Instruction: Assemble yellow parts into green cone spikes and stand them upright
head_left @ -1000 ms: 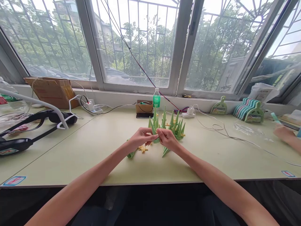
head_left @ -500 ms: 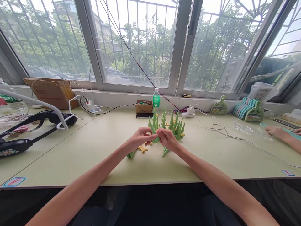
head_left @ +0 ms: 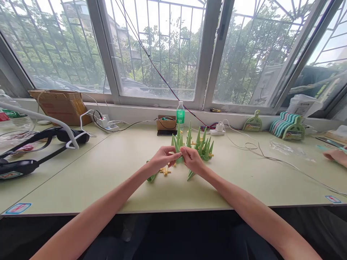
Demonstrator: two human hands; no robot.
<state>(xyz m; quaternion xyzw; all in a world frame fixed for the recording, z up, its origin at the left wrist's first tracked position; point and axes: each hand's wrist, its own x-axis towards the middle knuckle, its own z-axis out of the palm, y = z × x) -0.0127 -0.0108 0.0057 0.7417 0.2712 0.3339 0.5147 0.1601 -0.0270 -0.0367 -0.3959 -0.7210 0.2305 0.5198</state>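
Observation:
My left hand and my right hand meet over the middle of the table, fingertips together. A slim green plastic cone, point up and slightly tilted, is in the closed fingers of my left hand. My right thumb and finger pinch beside it; whatever is between them is hidden. Behind and to the right stand several green cones with small yellow plastic pieces among them. One green cone lies below my right hand. Near my left wrist lie a yellow branched piece and a hollow green cone.
A green-labelled bottle and a small open box stand behind the cones. Cables run across the right side, near toy dustpans. A black headset lies left. Another person's hand is at the far right.
The green cone between my hands has become slightly more upright. My hands stay almost in place. The other person's hand at the far right has drawn back to the right.

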